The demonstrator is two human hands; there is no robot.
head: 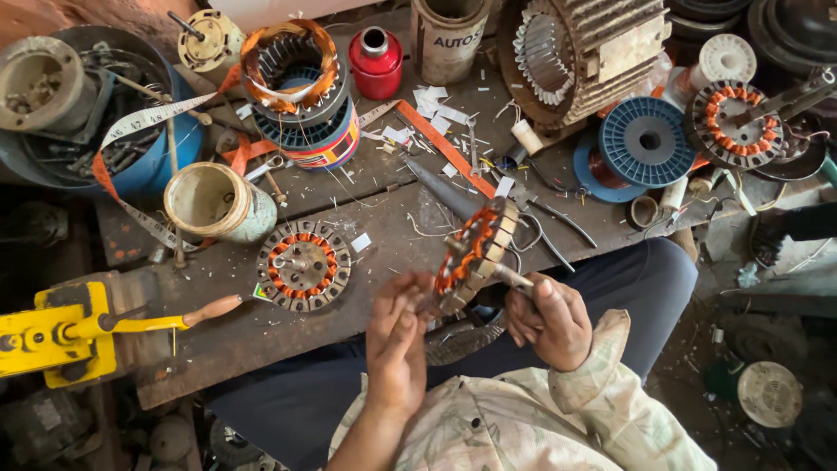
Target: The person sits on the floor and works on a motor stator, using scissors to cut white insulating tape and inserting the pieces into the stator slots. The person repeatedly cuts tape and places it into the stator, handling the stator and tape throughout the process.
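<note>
- Fingers of left hand [397, 336] bunched against lower edge of stator core [471, 253]; right hand [549, 318] closed around a thin metal tool [510, 277] whose tip meets the core.
- Stator held tilted on edge above workbench [261, 331], over the lap.
- Judged heavy and stiff: laminated steel ring. Orange copper windings look delicate; safest hold is the outer steel rim.
- Hidden: tool tip, far face of core, left fingertips behind the rim. A second stator [302, 264] lies flat on bench nearby.
</note>
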